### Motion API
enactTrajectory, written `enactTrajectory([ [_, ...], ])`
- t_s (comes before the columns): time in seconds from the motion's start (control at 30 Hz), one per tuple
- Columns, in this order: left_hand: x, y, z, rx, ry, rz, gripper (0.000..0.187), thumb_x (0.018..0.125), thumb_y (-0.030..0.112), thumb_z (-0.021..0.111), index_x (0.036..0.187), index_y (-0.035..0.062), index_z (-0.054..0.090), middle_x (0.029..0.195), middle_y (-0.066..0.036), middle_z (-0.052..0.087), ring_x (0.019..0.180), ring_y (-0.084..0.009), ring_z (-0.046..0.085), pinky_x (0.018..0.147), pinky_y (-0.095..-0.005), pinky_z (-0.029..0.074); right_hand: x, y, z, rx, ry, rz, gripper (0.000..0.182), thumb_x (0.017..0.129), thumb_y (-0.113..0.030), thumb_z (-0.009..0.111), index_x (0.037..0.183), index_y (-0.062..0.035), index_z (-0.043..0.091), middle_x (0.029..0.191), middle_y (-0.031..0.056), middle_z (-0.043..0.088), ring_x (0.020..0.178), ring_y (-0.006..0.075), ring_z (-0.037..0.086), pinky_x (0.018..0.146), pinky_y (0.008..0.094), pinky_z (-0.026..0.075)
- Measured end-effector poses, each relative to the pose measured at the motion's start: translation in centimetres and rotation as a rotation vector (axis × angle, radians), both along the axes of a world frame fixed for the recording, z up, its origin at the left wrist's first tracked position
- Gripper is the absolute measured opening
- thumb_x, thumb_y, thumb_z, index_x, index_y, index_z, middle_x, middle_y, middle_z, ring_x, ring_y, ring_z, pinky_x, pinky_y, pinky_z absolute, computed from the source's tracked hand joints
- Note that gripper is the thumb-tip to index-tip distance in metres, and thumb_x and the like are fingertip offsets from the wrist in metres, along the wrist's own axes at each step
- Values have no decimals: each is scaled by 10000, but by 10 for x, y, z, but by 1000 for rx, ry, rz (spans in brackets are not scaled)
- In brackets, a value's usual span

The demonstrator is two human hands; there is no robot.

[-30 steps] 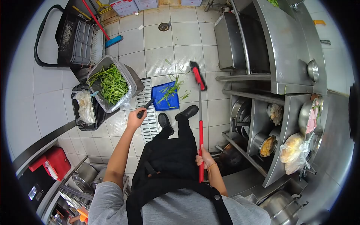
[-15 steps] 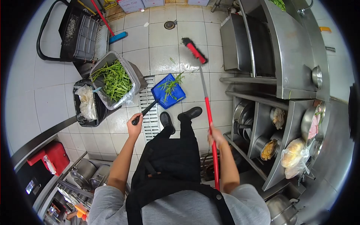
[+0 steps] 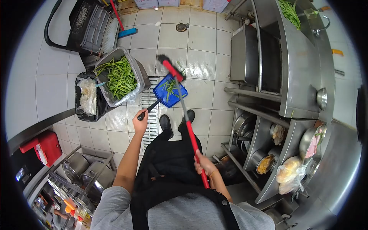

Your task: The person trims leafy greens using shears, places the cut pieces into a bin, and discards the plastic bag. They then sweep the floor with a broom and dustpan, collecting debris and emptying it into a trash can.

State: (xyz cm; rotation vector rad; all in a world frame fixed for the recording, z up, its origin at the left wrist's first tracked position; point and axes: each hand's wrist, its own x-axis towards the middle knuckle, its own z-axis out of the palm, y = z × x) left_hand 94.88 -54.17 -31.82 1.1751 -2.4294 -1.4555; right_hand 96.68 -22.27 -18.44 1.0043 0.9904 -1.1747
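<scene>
My left hand [image 3: 140,119] is closed on the black handle of a blue dustpan [image 3: 180,99], which lies on the tiles beside the floor grate [image 3: 148,132]. Green stalks [image 3: 168,87] rest in the pan. Lower right of it, my right hand [image 3: 205,164] grips the red pole of a broom [image 3: 192,134]. The red and black broom head [image 3: 171,69] is over the pan's far edge, with a few green scraps [image 3: 183,71] near it.
A lined bin of green stalks [image 3: 120,78] and a black bag-lined bin [image 3: 87,99] stand left. Behind them leans a black crate [image 3: 94,28]. Steel shelves with bowls [image 3: 264,163] and a steel counter [image 3: 299,73] line the right. A drain [image 3: 181,27] lies ahead.
The broom head has swung left and nearer, from the floor beyond the pan to its far edge. My right hand has moved left and down. The dustpan has barely moved.
</scene>
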Motion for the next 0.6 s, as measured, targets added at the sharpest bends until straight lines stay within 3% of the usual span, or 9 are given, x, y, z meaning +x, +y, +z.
enactTrajectory([
  [0.07, 14, 1, -3, 20, 35, 54, 143, 805, 129, 625, 894, 21, 651, 688, -50, 612, 606, -92, 557, 571, -228, 447, -41, -4, -15, 80, 220, 143, 503, 865, -595, 350, 723, -114, 392, 415, 21, 337, 277, 135, 316, 270, 271, 245],
  [0.17, 25, 11, 4, 61, 33, 151, 144, 804, 132, 630, 881, 12, 649, 690, -45, 613, 613, -90, 541, 581, -236, 441, -125, -10, -94, 73, 542, 311, 529, 871, -599, 320, 726, -96, 397, 397, 36, 345, 271, 180, 342, 284, 322, 279],
  [0.23, 26, 22, 15, 207, -20, 289, 148, 806, 137, 633, 882, 11, 649, 692, -44, 610, 614, -90, 543, 584, -234, 441, -142, -8, -139, 71, 478, 329, 543, 871, -602, 308, 727, -87, 402, 396, 45, 347, 271, 192, 348, 290, 335, 289],
  [0.27, 32, 25, 3, 163, 1, 255, 151, 804, 143, 639, 876, 11, 651, 716, -52, 618, 635, -97, 553, 609, -239, 451, -149, -13, -150, 77, 424, 328, 557, 871, -606, 297, 728, -79, 407, 395, 53, 349, 272, 203, 354, 296, 348, 299],
  [0.33, 37, 30, -25, 76, 17, 254, 157, 801, 146, 641, 872, 6, 651, 756, -81, 637, 699, -134, 589, 657, -266, 465, -108, -6, -142, 2, 343, 334, 564, 872, -609, 284, 720, -78, 398, 394, 60, 345, 272, 203, 351, 292, 347, 297],
  [0.43, 31, 39, -16, 56, -63, 256, 172, 788, 159, 648, 882, 15, 652, 786, -120, 647, 735, -179, 622, 677, -280, 470, -45, 19, -89, -46, 129, 346, 545, 861, -615, 317, 737, -92, 411, 379, 61, 331, 294, 185, 369, 280, 331, 270],
  [0.53, 30, 42, -16, 31, -63, 246, 165, 787, 154, 648, 881, 19, 651, 775, -116, 649, 709, -170, 619, 659, -276, 470, -34, 43, -31, -82, -180, 226, 524, 846, -617, 365, 735, -106, 390, 389, 34, 307, 269, 153, 324, 270, 285, 254],
  [0.6, 36, 34, -12, 55, -37, 269, 153, 790, 141, 646, 878, 16, 650, 765, -101, 646, 700, -149, 606, 653, -267, 466, -48, 41, 1, -53, -162, 193, 507, 850, -605, 374, 731, -113, 387, 396, 20, 304, 278, 128, 311, 267, 269, 238],
])
